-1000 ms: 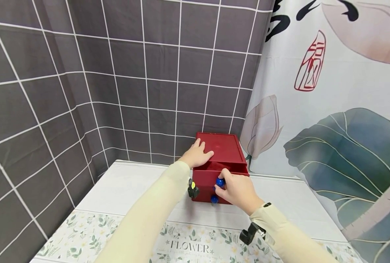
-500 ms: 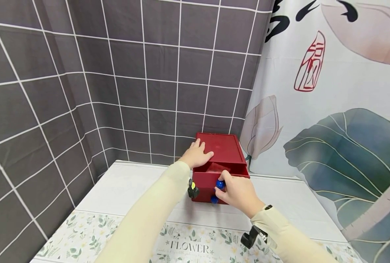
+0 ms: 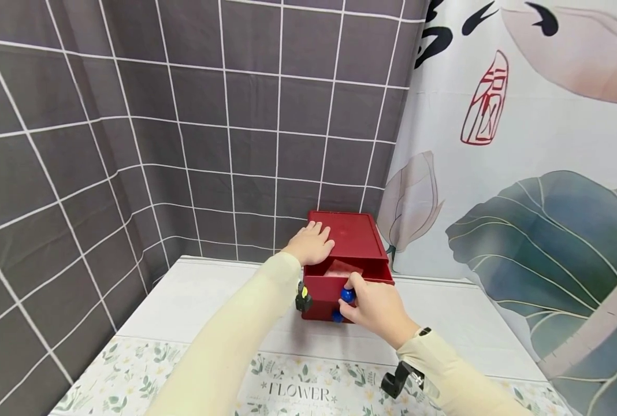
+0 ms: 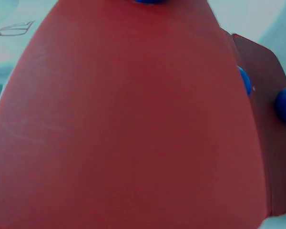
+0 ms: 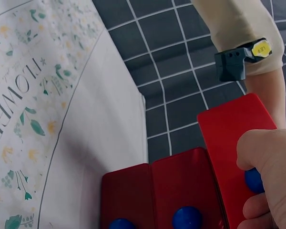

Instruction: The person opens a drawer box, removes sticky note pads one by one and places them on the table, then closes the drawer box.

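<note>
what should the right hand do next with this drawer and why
Probably ease the top drawer out a little more: the right hand pinches its blue knob, the left hand rests on the red cabinet, and the pinkish thing inside the partly open drawer looks partly hidden.

A person [image 3: 469, 375] is wearing plain cream sleeves [image 3: 230, 338] and black wrist cameras [image 3: 393, 382] — the left one bearing a yellow label [image 5: 261, 48].
</note>
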Available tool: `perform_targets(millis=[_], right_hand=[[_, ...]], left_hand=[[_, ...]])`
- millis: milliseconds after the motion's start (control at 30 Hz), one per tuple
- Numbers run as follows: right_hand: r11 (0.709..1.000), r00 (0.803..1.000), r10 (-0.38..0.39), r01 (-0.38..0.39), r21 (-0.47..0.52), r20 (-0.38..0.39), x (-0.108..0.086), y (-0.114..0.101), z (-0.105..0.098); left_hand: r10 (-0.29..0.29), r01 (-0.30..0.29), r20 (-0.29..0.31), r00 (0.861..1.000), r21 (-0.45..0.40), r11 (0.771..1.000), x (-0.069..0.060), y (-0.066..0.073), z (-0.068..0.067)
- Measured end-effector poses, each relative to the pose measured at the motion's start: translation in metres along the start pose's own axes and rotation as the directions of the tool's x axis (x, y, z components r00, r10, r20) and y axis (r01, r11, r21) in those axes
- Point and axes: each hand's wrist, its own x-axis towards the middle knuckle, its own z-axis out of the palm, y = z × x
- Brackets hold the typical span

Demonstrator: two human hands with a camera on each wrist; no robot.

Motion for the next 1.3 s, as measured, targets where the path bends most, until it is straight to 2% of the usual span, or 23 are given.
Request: perform_targets(millis=[300, 567, 800, 1100, 1300], right_hand=[[1.0, 1.0, -0.004, 0.004, 0.005, -0.001, -0.0015, -0.0032, -0.0027], [1.0, 0.999, -0.021, 0.021, 0.004, -0.035, -0.0032, -0.0032, -0.0039], [1.0, 0.999, -0.031, 0.031, -0.002, -0.039, -0.0057, -0.0038, -0.004], [0.999, 0.998, -0.038, 0.038, -0.002, -0.045, -0.0062, -0.005, -0.0051], [0.998, 0.996, -0.056, 0.056, -0.008, -0.065, -0.0078, -0.0052, -0.0051]], left_hand=[[0.047, -0.047, 0.0, 0.999, -0.005, 0.999, -0.0021, -0.0019, -0.0009], [0.077, -0.077, -0.015, 0.997, -0.001, 0.997, -0.0042, -0.002, -0.0025], [0.137, -0.137, -0.035, 0.99, 0.003, 0.991, -0.0025, -0.0045, 0.0007], [0.148, -0.148, -0.046, 0.988, 0.015, 0.989, 0.0011, -0.0069, 0.0028], [0.147, -0.147, -0.041, 0.988, -0.005, 0.989, -0.0007, -0.0049, 0.0014]])
